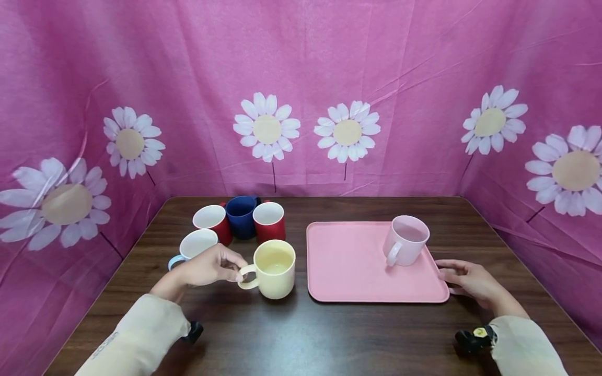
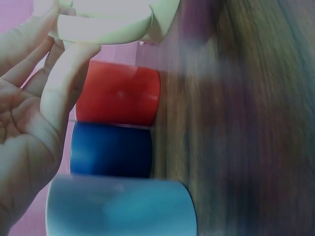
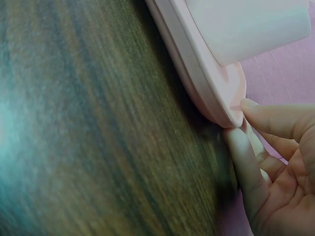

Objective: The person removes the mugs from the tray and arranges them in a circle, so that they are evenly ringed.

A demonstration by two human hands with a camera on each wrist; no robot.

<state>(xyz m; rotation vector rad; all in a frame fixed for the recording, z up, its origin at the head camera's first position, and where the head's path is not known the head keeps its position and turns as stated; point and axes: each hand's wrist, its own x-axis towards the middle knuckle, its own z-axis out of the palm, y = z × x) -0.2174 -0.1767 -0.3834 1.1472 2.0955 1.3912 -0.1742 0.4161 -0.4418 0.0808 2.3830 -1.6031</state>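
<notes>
We are pinching the yellow mug's rigid, probably breakable handle with left hand fingers, left of the pink tray, right hand fingers loosely steadying its corner.

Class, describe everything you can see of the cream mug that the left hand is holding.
The cream mug is pale yellow, smooth and glossy like ceramic, with a loop handle pointing left. It looks upright on the dark wooden table, just left of the pink tray, apart from it, and looks empty. The left hand pinches its handle; the left wrist view shows fingers around the loop.
</notes>
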